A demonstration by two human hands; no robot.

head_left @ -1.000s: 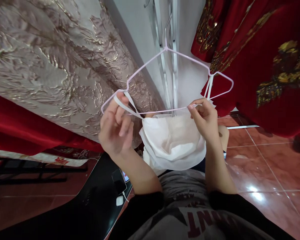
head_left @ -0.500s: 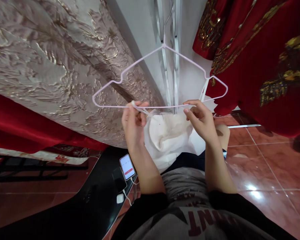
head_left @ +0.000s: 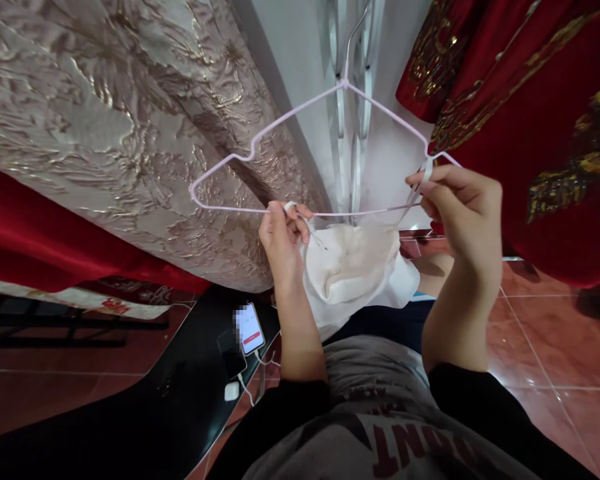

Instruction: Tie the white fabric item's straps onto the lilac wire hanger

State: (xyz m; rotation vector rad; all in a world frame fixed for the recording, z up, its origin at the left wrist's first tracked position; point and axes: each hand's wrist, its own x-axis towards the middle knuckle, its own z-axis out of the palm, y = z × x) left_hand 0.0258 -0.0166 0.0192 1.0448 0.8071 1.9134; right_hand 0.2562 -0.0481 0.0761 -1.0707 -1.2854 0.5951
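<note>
A pale pink clothes hanger (head_left: 303,109) hangs upright in front of me by its metal hook. My left hand (head_left: 284,233) is closed on its bottom bar, left of the middle, with a white strap loop (head_left: 291,206) over the fingers. At the right shoulder notch, another white strap (head_left: 427,169) passes over the hanger, and my right hand (head_left: 460,207) pinches it between thumb and fingers. That hand hides the hanger's right end. Both straps run down toward a white garment (head_left: 353,267) bunched below the bar, over my lap.
Beige embossed fabric (head_left: 130,133) drapes along the left, and a red garment with gold sequins (head_left: 510,147) hangs at right. Metal rails (head_left: 341,153) stand behind the hanger. On a black surface (head_left: 150,407) lie a lit phone (head_left: 252,330), a white case (head_left: 231,391) and cables.
My right hand has left the bottom bar, moved right and up, and taken hold of the strap at the right notch. The hanger has shifted slightly right in view.
</note>
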